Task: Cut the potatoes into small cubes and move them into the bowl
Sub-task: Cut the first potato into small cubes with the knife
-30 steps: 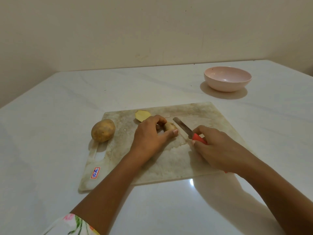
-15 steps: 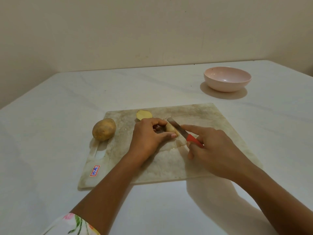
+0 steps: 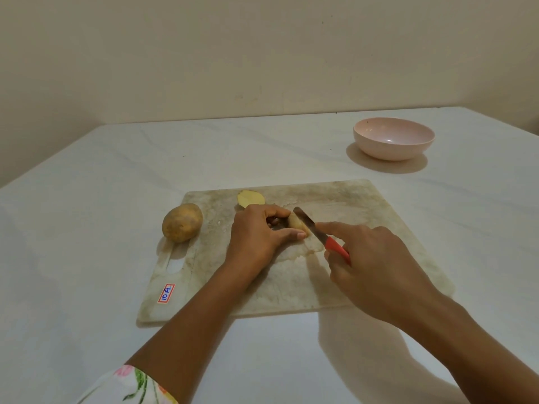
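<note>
On the worn cutting board (image 3: 364, 205), my left hand (image 3: 256, 237) grips a potato piece (image 3: 297, 223) between curled fingers and thumb. My right hand (image 3: 376, 263) holds a red-handled knife (image 3: 318, 233), index finger stretched along the blade's back. The blade lies against the right side of the potato piece. A cut potato half (image 3: 250, 198) lies cut face up just behind my left hand. A whole potato (image 3: 182, 223) sits at the board's left edge. The pink bowl (image 3: 393, 138) stands empty at the far right.
The board lies on a white table (image 3: 87, 199) that reaches back to a plain wall. A handle slot and a small "10 A" sticker (image 3: 166, 293) mark the board's left end.
My right hand has brought the knife left, from beside the potato piece until the blade meets it. My index finger has stretched out along the blade. My left hand has stayed put.
</note>
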